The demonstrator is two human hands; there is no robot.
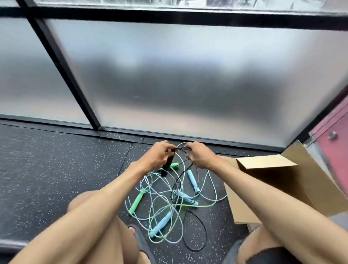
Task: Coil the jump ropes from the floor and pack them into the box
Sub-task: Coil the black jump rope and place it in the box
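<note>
Left hand (158, 156): closed on black rope handle (167, 166), raised above floor (57, 176). Right hand (199, 155): pinching black cord (180, 150) just beside it. Below: tangled green and blue jump ropes (166, 203); open cardboard box (276, 182) at right.

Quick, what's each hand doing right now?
Left hand: closed around the black jump rope handle.
Right hand: closed, pinching the black cord.

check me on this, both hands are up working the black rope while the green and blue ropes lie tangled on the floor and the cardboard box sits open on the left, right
Nearly: the cardboard box sits open on the person's right, as the head view shows. Both hands, left hand and right hand, do work the black rope above the tangled green and blue ropes.
</note>
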